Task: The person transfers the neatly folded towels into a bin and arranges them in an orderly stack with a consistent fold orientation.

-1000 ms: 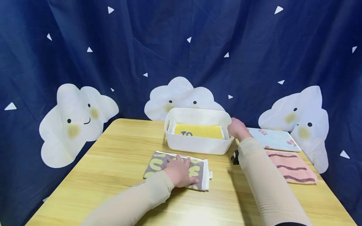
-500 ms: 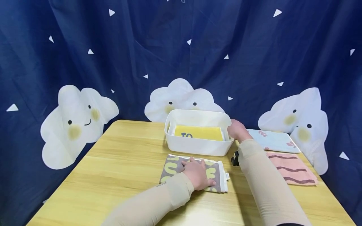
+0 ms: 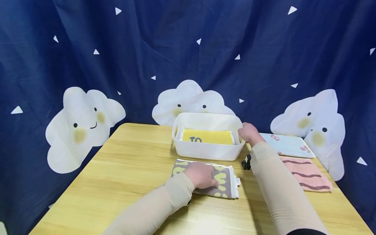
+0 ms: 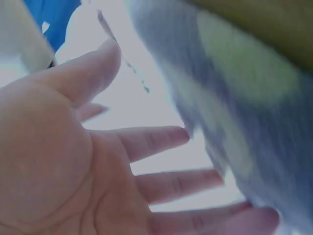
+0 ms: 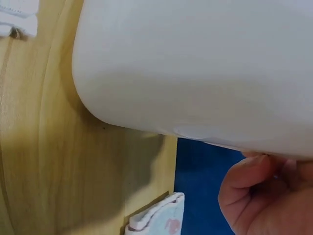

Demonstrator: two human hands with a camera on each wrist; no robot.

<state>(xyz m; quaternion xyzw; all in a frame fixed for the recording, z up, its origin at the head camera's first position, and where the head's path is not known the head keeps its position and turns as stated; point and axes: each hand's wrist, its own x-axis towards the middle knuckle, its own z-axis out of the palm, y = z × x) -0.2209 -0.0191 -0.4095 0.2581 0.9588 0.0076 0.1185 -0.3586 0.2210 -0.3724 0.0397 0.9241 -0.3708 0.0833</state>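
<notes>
A folded grey towel (image 3: 227, 187) with yellow shapes lies in front of a white plastic basket (image 3: 207, 151). My left hand (image 3: 201, 175) is over the towel's middle. Seen from the left wrist, its fingers (image 4: 154, 142) are extended and spread, their tips at the edge of the grey cloth (image 4: 244, 63). My right hand (image 3: 249, 133) grips the basket's right end at the handle opening. The right wrist view has the curled fingers (image 5: 244, 178) at the basket's rim. Inside the basket rests a folded yellow towel (image 3: 218, 137) with dark lettering.
A folded light blue towel (image 3: 289, 146) with pink flowers lies right of the basket. Nearer is a pink towel (image 3: 308, 176) with dark wavy stripes. Behind the wooden table (image 3: 129, 156) hangs a dark blue curtain (image 3: 135, 39) with clouds.
The grey towel slid to the right under my left hand and now lies before the basket. My left hand has since changed its pose over it. The right hand stays at the basket.
</notes>
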